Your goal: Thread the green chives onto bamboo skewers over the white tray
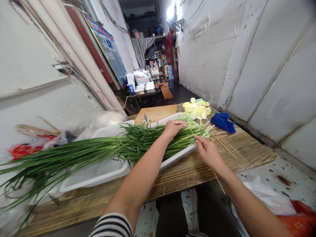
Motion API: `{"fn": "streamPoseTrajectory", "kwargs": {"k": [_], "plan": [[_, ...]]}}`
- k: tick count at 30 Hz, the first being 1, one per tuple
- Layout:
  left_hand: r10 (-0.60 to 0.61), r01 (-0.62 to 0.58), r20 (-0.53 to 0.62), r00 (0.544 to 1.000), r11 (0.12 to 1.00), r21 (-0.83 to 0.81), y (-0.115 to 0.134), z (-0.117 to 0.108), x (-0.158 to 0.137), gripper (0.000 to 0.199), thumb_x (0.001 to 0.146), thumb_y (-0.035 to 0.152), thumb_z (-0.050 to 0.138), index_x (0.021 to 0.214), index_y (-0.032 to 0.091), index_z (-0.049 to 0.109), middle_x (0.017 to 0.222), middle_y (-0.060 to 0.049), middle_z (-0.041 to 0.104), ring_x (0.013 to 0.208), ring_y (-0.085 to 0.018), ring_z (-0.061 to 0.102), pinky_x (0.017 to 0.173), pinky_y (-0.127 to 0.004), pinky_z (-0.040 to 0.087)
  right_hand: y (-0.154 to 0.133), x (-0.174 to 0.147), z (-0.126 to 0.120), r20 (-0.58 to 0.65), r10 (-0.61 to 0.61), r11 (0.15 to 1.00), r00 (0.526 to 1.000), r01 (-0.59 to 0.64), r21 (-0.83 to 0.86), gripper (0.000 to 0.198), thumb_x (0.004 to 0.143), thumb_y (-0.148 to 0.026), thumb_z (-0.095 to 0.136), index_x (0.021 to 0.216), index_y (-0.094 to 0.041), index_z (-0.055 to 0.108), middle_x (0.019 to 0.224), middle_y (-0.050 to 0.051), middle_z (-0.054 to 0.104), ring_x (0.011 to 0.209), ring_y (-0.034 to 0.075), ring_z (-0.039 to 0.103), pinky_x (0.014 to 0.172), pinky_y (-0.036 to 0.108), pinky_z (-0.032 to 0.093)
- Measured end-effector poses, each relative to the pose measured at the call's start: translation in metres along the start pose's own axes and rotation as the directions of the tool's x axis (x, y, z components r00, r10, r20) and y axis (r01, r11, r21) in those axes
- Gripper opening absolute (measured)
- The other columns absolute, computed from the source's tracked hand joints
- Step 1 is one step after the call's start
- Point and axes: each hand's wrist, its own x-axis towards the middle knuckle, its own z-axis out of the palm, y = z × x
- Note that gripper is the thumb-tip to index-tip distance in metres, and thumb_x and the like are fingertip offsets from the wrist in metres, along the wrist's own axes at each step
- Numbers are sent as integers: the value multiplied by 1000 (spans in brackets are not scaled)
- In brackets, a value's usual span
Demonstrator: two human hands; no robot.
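A large heap of long green garlic chives (145, 141) lies across white plastic trays (98, 181), pale stalk ends to the right and leaves trailing off to the left. My left hand (174, 129) is over the pale ends, its thumb and fingers pinched on chive stalks; the exact number is too small to tell. Close by on the right, my right hand (208, 152) grips a thin bamboo skewer (218, 181). Its upper end points toward my left fingertips, while the lower end sticks out below my wrist. Several loose skewers (228, 144) lie on the wooden table (182, 177).
Behind the trays are a cutting board (158, 112) and scissors (146, 121). Cabbage leaves (196, 109) and a blue cloth (223, 122) sit at the far right. Plastic bags (61, 140) crowd the left. A person (151, 62) is in the background.
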Motion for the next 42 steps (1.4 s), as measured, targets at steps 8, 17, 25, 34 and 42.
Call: {"fn": "streamPoseTrajectory", "kwargs": {"k": [8,17,25,34,42], "plan": [[27,-27,-11,1000,999,24,-2,0,-1,22,62,24,71,81,14,74,81,-6,73,77,-18,63,80,-29,45,-2,1,0,13,26,998,1000,-25,-62,39,84,-22,40,109,-11,67,100,13,71,87,25,68,76,35,52],[-9,8,-54,999,1000,-10,-4,2,1,21,59,21,70,79,13,74,81,-6,73,76,-17,63,78,-28,47,-1,-1,1,-15,3,1000,1000,-3,-19,38,84,-23,41,108,-12,68,99,12,71,87,24,68,77,34,52],[4,-4,-28,1000,1000,-14,-3,1,1,22,60,21,70,81,13,74,84,-7,73,76,-17,63,78,-28,47,2,0,2,21,31,999,999,-31,13,41,85,-27,40,111,-9,67,96,13,72,80,24,68,71,35,52],[4,-4,-24,1000,1000,-8,-4,2,1,22,61,22,69,80,13,74,85,-7,73,78,-17,63,80,-29,47,2,0,1,28,27,1000,999,-27,3,41,85,-27,40,110,-10,67,93,13,73,75,24,68,67,33,52],[0,0,-26,1000,1000,4,-2,1,0,25,61,21,70,83,11,74,84,-8,73,75,-17,63,77,-28,47,2,0,2,29,30,999,999,-30,-13,41,86,-24,40,112,-8,66,102,15,70,92,25,66,83,36,50]]}}
